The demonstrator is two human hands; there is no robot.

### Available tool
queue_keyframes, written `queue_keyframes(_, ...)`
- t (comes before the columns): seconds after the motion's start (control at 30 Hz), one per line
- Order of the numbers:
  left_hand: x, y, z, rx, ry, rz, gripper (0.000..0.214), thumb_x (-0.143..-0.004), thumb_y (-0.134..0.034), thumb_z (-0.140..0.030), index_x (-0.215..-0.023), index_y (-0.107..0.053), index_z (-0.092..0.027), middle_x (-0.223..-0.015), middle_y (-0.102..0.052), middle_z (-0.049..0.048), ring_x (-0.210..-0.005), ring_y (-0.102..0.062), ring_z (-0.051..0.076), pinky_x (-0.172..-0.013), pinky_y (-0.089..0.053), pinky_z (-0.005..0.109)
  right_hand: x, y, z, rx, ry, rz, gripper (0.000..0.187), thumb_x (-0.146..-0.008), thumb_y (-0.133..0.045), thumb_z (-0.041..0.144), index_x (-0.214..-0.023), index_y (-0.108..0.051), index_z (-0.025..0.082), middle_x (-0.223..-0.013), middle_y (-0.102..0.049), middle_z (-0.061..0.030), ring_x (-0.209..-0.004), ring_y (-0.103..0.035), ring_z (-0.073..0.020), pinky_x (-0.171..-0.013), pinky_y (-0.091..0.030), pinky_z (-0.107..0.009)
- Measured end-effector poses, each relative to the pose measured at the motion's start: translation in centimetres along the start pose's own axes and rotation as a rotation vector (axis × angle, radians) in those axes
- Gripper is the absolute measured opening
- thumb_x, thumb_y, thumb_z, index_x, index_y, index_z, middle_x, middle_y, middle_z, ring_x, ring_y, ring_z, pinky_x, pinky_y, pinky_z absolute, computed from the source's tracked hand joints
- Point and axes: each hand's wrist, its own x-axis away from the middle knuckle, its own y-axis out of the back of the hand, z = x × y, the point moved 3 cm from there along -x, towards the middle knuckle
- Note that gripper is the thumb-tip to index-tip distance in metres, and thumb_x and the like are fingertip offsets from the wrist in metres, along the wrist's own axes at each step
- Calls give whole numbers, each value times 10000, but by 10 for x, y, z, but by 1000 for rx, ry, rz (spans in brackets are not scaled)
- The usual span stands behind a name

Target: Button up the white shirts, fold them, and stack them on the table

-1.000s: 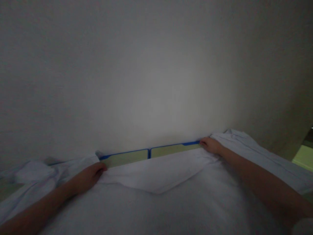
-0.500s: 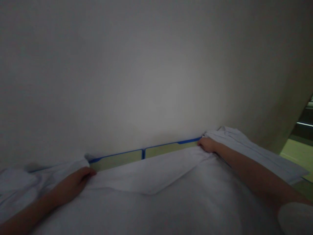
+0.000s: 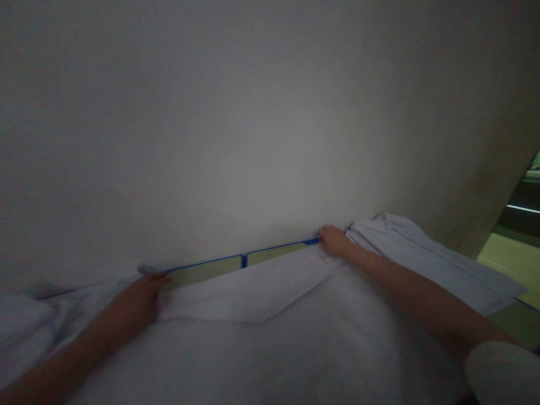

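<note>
A white sheet (image 3: 261,349) lies spread over the surface in front of me, its far edge folded back into a point. My left hand (image 3: 137,301) rests on the sheet's far left part with fingers stretched forward over the cloth. My right hand (image 3: 333,241) is at the far right of the fold, fingers curled on the sheet's edge next to the wall. Between the two hands shows a strip of green mats with blue borders (image 3: 248,261).
A plain pale wall (image 3: 253,129) rises right behind the sheet. Bunched white cloth (image 3: 422,253) lies to the right of my right hand, more at the far left (image 3: 25,320). Green floor (image 3: 510,261) shows at the right edge.
Both hands have shifted left along the sheet's far edge. My left hand has stretched out flatter, and less of the green mat strip shows.
</note>
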Motion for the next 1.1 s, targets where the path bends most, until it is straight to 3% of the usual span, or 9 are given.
queue_keyframes(0.1,9,-15,-51,-31,-128,62,565,-861,-315,-422,-1319,-420,-108,-1399,-361,120,-1293,-317,251,-1086,-231,402,-9,5,101,-39,148,-10,368,-889,-340,347,-1007,-601,116,-1061,-588,-153,-1013,-508,-247,-874,-373,-372)
queue_keyframes(0.23,20,-37,-89,-10,-133,129,592,-852,-319,-486,-1372,-339,-204,-1434,-299,83,-1328,-231,272,-1068,-243,458,-16,-3,253,-126,575,-51,432,-887,-268,419,-1011,-596,166,-1096,-603,-111,-982,-531,-264,-826,-405,-424)
queue_keyframes(0.33,23,-41,-91,7,-181,121,554,-851,-338,-445,-1366,-346,-242,-1432,-304,62,-1327,-243,255,-1071,-247,443,-19,-19,302,-207,522,-53,540,-888,-195,466,-1224,-469,145,-1258,-501,-141,-1112,-470,-280,-859,-392,-451)
queue_keyframes(0.43,22,-37,-88,37,-179,110,584,-851,-348,-499,-1374,-325,-241,-1441,-279,61,-1333,-223,253,-1082,-232,437,-12,-34,272,-274,455,-24,679,-873,-166,566,-1326,-351,96,-1360,-376,-170,-1237,-359,-285,-955,-334,-457)
queue_keyframes(0.53,22,-32,-87,52,-141,128,655,-823,-368,-578,-1387,-288,-254,-1456,-235,48,-1339,-197,263,-1090,-214,448,6,-36,186,-272,339,10,665,-859,-281,602,-1311,-383,125,-1367,-373,-150,-1239,-350,-290,-991,-313,-452)
queue_keyframes(0.63,22,-29,-85,68,-156,130,679,-802,-398,-602,-1389,-271,-285,-1463,-211,21,-1339,-195,270,-1091,-221,444,30,-27,91,-239,210,11,432,-878,-441,445,-1211,-479,173,-1253,-476,-100,-1097,-480,-232,-925,-397,-421)
queue_keyframes(0.73,22,-28,-79,77,-198,123,688,-801,-412,-595,-1397,-233,-303,-1471,-176,1,-1341,-186,266,-1093,-224,428,47,-21,25,-219,142,15,326,-879,-492,330,-1148,-505,147,-1144,-517,-84,-978,-537,-186,-828,-467,-392)
queue_keyframes(0.93,2,-32,-71,55,-216,141,709,-815,-367,-606,-1407,-220,-244,-1475,-163,29,-1348,-173,246,-1100,-203,391,39,-32,-27,-188,63,15,324,-881,-487,335,-1153,-505,160,-1168,-507,-83,-1000,-527,-189,-850,-455,-400)
queue_keyframes(1.1,-29,-35,-67,18,-190,158,741,-813,-330,-622,-1394,-271,-165,-1460,-203,80,-1331,-232,237,-1095,-215,366,10,-49,-40,-128,11,28,616,-890,-274,544,-1321,-405,123,-1402,-318,-140,-1295,-276,-279,-1079,-214,-426)
